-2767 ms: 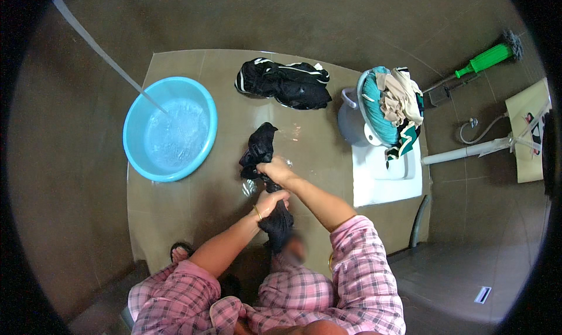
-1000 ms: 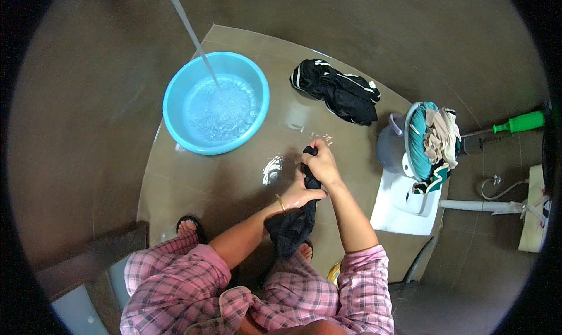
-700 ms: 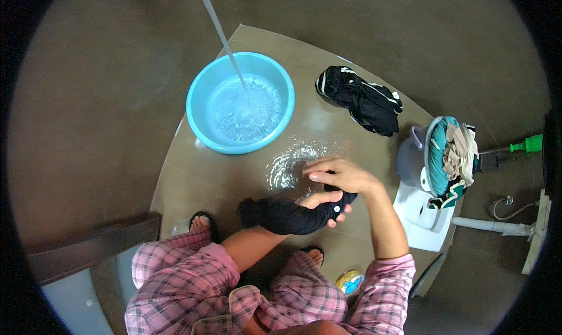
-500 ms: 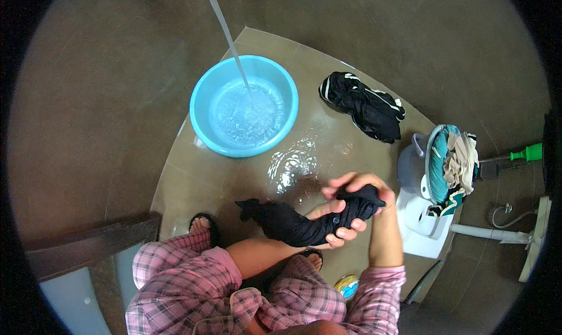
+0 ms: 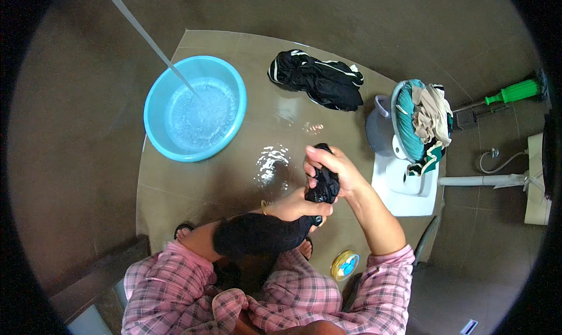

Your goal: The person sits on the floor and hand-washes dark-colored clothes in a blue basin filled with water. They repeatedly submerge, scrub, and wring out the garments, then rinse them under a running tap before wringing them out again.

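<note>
A wet, bunched black garment (image 5: 254,234) is stretched between my hands, its upper part twisted into a tight roll. My left hand (image 5: 301,207) wraps around the middle of it, fingers closed. Above that, my right hand (image 5: 332,170) grips the rolled top end, also closed. The looser end hangs to the left across my left forearm, above my bare feet. A small dark button shows just below my left hand. Which kind of garment it is, I cannot tell.
Water pours from above into a light-blue basin (image 5: 237,121) at the left. A black garment with white trim (image 5: 319,77) lies on the wet tile floor. At right, a grey bucket (image 5: 379,127) holds piled clothes beside a white squat toilet (image 5: 383,203). A round yellow tub (image 5: 344,265) stands near my feet.
My view has swung right, so the basin sits farther left. The garment's upper end is now twisted tighter and stands more upright between my hands, and my right hand has turned around it.
</note>
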`<act>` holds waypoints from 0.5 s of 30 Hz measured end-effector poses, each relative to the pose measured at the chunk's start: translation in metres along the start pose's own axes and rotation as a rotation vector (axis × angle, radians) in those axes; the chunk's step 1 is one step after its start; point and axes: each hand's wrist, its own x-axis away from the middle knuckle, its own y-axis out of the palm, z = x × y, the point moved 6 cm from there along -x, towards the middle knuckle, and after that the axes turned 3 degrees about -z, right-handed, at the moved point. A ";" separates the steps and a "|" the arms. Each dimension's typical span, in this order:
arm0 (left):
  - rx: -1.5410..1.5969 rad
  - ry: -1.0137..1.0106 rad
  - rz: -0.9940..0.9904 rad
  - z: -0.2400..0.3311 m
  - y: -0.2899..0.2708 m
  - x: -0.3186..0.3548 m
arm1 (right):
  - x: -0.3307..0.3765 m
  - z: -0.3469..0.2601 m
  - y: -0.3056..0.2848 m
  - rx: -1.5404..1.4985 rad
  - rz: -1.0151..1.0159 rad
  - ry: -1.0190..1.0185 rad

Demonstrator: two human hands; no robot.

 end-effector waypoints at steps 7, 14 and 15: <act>-0.510 0.225 0.349 -0.060 -0.087 -0.031 | -0.040 0.069 -0.029 0.167 0.235 0.103; -0.533 0.084 0.487 -0.098 -0.139 -0.036 | -0.077 0.133 -0.071 0.364 0.368 0.028; -0.569 0.070 0.478 -0.095 -0.140 -0.036 | -0.081 0.138 -0.077 0.400 0.377 0.001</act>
